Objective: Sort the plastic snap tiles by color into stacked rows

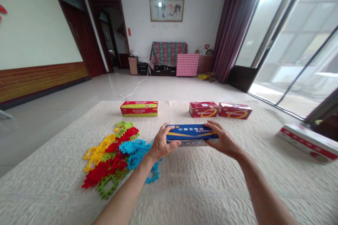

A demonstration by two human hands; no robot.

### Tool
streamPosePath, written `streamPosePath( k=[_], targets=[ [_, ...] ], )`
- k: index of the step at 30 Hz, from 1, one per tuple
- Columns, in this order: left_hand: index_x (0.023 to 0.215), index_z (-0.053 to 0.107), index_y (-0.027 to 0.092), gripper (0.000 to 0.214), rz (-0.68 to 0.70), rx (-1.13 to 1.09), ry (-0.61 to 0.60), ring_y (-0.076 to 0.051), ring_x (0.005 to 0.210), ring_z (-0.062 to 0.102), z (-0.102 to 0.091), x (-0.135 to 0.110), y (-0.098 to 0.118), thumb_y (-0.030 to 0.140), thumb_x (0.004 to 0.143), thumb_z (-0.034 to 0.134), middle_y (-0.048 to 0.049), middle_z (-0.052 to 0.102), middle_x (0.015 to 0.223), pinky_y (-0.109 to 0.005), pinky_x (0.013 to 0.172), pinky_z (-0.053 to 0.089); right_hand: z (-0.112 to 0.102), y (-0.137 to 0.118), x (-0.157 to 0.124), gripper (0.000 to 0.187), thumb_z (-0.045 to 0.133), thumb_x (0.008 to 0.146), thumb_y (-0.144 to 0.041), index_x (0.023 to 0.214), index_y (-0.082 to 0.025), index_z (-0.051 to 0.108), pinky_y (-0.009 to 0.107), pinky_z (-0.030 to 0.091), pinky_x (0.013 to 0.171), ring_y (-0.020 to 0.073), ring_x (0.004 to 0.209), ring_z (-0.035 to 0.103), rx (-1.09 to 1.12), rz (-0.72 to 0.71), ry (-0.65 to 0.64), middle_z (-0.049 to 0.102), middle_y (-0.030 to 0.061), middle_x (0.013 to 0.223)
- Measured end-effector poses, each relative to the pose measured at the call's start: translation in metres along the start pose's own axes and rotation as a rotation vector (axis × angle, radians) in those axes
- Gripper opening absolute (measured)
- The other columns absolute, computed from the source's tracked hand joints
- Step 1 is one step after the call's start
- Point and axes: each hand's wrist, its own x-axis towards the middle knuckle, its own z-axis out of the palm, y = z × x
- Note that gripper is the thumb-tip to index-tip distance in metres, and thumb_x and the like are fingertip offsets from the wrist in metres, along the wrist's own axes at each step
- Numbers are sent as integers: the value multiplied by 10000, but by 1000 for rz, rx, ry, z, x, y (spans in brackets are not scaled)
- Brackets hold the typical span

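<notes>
A long blue battery box [192,133] with white lettering and a yellow stripe is held between both my hands, over the middle of the quilted cover. My left hand [161,143] grips its left end, thumb low on the near side and fingers on top. At the other end my right hand [222,138] grips it in the same way. Left of the box lies a loose pile of toothed plastic pieces: blue pieces [137,151] nearest my left wrist, then red pieces [112,163], yellow pieces [99,149] and green pieces [108,186].
A red and yellow-green box [139,109] stands at the cover's far edge. Two dark red boxes [203,109] [235,110] sit side by side at the far right. A white and red carton [308,142] lies at the right edge of the quilted cover [185,190].
</notes>
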Motion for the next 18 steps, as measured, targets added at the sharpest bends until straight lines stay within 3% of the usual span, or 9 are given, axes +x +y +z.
streamPosePath(
  k=[4,8,12,18],
  targets=[
    [1236,575,209,603,-2,101,-65,-279,1273,495,-5,41,-35,243,660,752,-117,514,1338,-461,1100,393,37,20,24,656,690,723,-326,1334,-211,478,538,423,1061,336,1310,442,4,67,256,420,160,1422],
    [1186,612,205,533,-22,142,-58,-253,1170,569,-6,64,-70,195,667,730,-93,590,1208,-437,1059,440,84,21,25,684,656,773,-348,1384,-193,390,562,368,1094,332,1373,352,6,112,436,371,179,1443],
    [1224,594,197,547,-67,164,-47,-256,1209,555,-1,62,-91,184,687,697,-98,575,1261,-434,1074,434,114,11,15,628,600,830,-316,1396,-201,353,593,360,1084,336,1378,325,-21,195,532,306,183,1473],
    [1361,469,181,645,-117,212,190,-278,1321,460,14,39,-98,182,742,648,-142,498,1381,-442,1117,393,119,-12,6,492,558,844,-215,1319,-247,434,580,399,1046,312,1288,404,-123,61,471,444,136,1318]
  ],
)
